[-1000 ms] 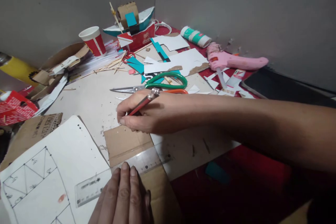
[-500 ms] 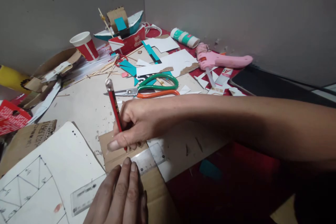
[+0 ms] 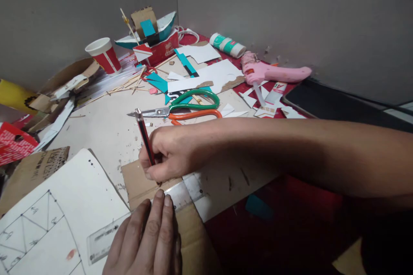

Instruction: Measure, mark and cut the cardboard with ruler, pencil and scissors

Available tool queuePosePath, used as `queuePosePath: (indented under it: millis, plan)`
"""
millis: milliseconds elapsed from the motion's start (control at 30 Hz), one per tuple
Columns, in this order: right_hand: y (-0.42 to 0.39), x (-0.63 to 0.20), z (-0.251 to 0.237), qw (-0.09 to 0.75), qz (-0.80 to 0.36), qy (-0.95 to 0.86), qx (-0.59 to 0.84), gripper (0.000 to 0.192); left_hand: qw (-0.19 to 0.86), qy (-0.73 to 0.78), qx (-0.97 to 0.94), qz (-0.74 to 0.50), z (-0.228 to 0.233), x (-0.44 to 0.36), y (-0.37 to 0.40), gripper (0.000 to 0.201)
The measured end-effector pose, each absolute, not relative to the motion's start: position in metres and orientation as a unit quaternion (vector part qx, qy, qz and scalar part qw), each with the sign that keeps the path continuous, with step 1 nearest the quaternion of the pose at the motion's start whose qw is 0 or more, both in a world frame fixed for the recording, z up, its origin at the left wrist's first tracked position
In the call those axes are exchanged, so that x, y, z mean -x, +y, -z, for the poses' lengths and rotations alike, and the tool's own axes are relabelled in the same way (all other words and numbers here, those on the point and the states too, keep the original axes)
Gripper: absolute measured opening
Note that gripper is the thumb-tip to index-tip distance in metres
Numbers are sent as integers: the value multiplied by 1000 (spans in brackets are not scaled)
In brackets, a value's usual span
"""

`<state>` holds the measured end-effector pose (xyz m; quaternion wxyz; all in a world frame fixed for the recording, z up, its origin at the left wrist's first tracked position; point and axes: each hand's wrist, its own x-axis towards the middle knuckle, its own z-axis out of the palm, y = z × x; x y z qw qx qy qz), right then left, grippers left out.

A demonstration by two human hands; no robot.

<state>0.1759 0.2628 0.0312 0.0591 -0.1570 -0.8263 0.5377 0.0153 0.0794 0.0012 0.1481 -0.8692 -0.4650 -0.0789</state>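
My right hand (image 3: 169,150) is closed around a red and black pencil (image 3: 144,135), which stands nearly upright with its lower end at a piece of brown cardboard (image 3: 134,182). A clear plastic ruler (image 3: 105,240) lies slantwise across the cardboard, its near end over a white sheet. My left hand (image 3: 146,236) rests flat on the ruler with fingers stretched out, covering its middle. The fingertips of the two hands are close together at the ruler's upper edge. On the white sheet (image 3: 87,189), left of my hands, are drawn lines forming triangles and a curve.
Scissors (image 3: 164,112) with green and orange handles lie beyond my right hand. Farther back are paper scraps (image 3: 209,77), a pink glue gun (image 3: 277,73), a paper cup (image 3: 105,56) and a model boat (image 3: 166,28). A dark flat object (image 3: 338,103) lies at right.
My right hand has shifted slightly right along the ruler with the pencil, and its thumb has drawn in. My left hand stays on the ruler.
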Motion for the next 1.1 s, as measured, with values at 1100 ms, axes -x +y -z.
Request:
queuePosePath:
  millis: [1100]
  plan:
    - [265,-185,-54,11,-422,-884,202,28,155,-458,873,68,-2,-13,83,44]
